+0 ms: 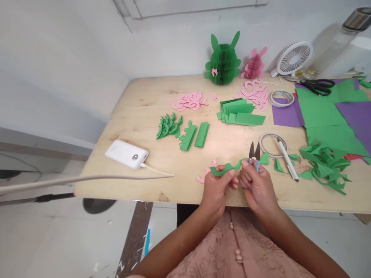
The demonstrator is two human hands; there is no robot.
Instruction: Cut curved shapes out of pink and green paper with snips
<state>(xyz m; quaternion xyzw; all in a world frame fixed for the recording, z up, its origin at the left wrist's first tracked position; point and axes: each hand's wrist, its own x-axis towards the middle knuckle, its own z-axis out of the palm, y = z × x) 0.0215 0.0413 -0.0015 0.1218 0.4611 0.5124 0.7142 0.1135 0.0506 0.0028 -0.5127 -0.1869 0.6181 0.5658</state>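
Between the fingers of my left hand (218,185) is a cut green paper piece (223,171) with a wavy edge. Close beside it, my right hand (259,185) is closed round small blue-handled thread snips (254,154), their dark blades pointing away from me. The right fingertips are at the green paper's right end; whether they pinch it I cannot tell. A pink paper cut-out (207,173) lies partly behind my left hand. Farther off are two folded green paper pieces, one partly cut (188,137) and one rectangular (202,134), and a pile of cut green shapes (168,125).
Green scraps (326,164), a white marker (288,159) and a tape roll (272,145) lie right. Behind are green strips (240,112), pink cut-outs (189,101), black scissors (317,85), a green paper figure (224,63) and a fan (294,58). A corded power bank (126,153) lies left.
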